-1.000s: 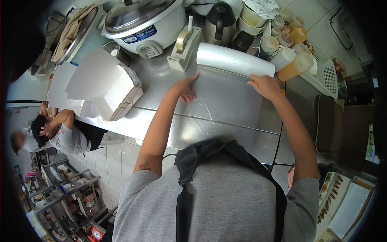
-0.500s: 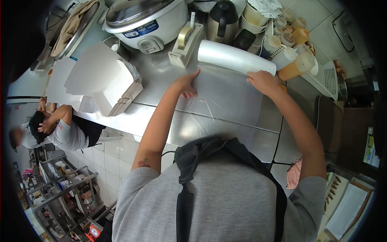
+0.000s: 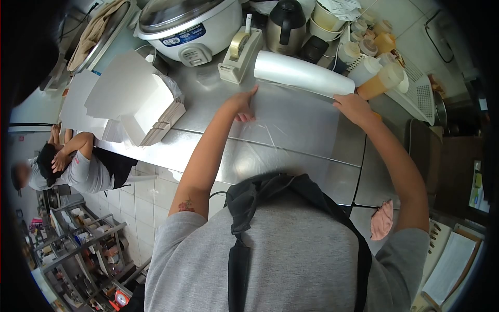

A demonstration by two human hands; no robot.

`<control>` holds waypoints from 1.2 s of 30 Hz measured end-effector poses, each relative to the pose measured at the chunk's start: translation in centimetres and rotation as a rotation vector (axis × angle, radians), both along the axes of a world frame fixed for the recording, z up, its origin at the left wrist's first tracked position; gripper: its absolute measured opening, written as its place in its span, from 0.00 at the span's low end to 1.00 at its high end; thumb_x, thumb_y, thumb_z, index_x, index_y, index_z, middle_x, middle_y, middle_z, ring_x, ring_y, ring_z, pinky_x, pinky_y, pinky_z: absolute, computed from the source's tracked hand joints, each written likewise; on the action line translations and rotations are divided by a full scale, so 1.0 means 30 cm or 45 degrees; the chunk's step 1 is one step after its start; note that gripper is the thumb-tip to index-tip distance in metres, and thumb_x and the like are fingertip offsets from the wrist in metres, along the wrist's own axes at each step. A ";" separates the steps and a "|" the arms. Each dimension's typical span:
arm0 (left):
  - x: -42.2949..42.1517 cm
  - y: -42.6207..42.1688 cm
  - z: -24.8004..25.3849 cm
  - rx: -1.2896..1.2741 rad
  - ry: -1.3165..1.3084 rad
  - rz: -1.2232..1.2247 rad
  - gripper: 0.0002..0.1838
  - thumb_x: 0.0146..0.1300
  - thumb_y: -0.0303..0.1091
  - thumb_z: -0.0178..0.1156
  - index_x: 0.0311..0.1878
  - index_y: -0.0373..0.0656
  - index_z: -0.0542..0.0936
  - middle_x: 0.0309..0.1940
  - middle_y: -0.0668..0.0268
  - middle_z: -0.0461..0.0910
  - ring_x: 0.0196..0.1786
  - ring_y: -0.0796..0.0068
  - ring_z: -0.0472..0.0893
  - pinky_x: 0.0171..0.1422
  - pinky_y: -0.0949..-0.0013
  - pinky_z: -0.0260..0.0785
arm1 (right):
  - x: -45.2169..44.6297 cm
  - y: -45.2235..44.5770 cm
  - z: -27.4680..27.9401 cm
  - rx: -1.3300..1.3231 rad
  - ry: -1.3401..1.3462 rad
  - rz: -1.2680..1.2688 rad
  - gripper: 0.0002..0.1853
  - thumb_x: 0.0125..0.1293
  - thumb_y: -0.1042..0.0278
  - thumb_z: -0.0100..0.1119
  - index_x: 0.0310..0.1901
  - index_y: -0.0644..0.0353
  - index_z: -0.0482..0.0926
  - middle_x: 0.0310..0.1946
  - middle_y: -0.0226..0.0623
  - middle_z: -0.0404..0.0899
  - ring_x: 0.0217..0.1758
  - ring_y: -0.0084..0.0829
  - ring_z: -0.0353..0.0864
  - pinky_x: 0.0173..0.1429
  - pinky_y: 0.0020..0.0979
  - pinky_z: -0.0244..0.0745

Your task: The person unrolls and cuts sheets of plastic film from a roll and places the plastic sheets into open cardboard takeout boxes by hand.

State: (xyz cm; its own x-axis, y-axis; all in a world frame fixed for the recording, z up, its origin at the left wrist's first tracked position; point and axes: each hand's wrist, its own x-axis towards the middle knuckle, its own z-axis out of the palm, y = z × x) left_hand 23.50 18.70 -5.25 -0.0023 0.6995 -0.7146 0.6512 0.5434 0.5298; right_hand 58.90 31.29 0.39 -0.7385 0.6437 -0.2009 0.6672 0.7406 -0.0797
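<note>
A thick roll of clear plastic film [image 3: 304, 74] lies across the back of the steel table, with a loose sheet of the film [image 3: 296, 117] spread toward me. My left hand [image 3: 241, 105] rests at the sheet's left edge, one finger stretched toward the roll's left end and the others apart below it. At the roll's right end, my right hand [image 3: 356, 108] is closed in a pinch on the film along the roll's front side. A tape dispenser [image 3: 241, 55] stands just beyond my left hand.
A rice cooker [image 3: 189, 31], a thermos jug [image 3: 286, 28] and several sauce bottles [image 3: 382, 80] line the back. Stacked paper trays [image 3: 150, 112] sit at the left. Another person [image 3: 78, 161] is beyond the table's left end. A pink cloth [image 3: 382, 220] lies at right.
My right hand has slid right along the roll's front side, and my right elbow has swung outward. My left hand stays almost in place.
</note>
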 end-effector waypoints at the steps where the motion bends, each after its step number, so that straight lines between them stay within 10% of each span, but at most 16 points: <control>1: -0.002 0.000 -0.003 0.002 0.002 -0.005 0.66 0.48 0.23 0.75 0.80 0.70 0.39 0.33 0.58 0.86 0.31 0.66 0.87 0.35 0.63 0.82 | 0.022 -0.005 0.010 0.004 -0.023 -0.023 0.12 0.69 0.57 0.56 0.46 0.54 0.80 0.35 0.46 0.83 0.42 0.49 0.83 0.46 0.49 0.77; 18: -0.015 0.004 -0.027 -0.006 -0.028 -0.020 0.67 0.47 0.25 0.76 0.80 0.70 0.39 0.30 0.60 0.84 0.28 0.69 0.84 0.34 0.62 0.80 | 0.580 -0.167 0.173 -0.006 -0.287 -0.453 0.13 0.69 0.57 0.57 0.49 0.55 0.78 0.37 0.49 0.82 0.44 0.54 0.81 0.48 0.51 0.75; 24: -0.020 -0.051 -0.044 0.212 -0.050 -0.042 0.62 0.49 0.25 0.74 0.81 0.56 0.42 0.30 0.59 0.85 0.27 0.70 0.84 0.32 0.67 0.79 | 0.843 -0.279 0.209 0.049 -0.392 -0.661 0.13 0.68 0.58 0.58 0.48 0.57 0.77 0.37 0.53 0.82 0.44 0.57 0.81 0.47 0.52 0.75; 32: 0.113 -0.343 -0.121 0.134 -1.029 -0.065 0.56 0.56 0.25 0.71 0.80 0.41 0.44 0.30 0.61 0.84 0.31 0.76 0.81 0.38 0.72 0.74 | 0.953 -0.570 -0.153 -0.057 0.152 -1.236 0.22 0.69 0.60 0.57 0.63 0.49 0.68 0.42 0.55 0.83 0.49 0.57 0.82 0.52 0.52 0.74; 36: 0.180 -0.402 -0.056 0.535 -0.508 0.188 0.52 0.58 0.27 0.70 0.79 0.39 0.47 0.32 0.61 0.84 0.31 0.78 0.80 0.38 0.73 0.73 | 0.887 -0.624 -0.325 0.237 0.486 -0.967 0.26 0.67 0.63 0.56 0.66 0.49 0.66 0.53 0.54 0.78 0.55 0.56 0.78 0.57 0.49 0.75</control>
State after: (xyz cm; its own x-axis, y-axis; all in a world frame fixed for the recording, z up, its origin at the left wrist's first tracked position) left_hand 28.89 6.65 -6.93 0.0904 0.9353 -0.3422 0.2912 0.3038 0.9072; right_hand 85.52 12.57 -9.35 -0.0909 0.9873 0.1300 0.9385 0.1286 -0.3204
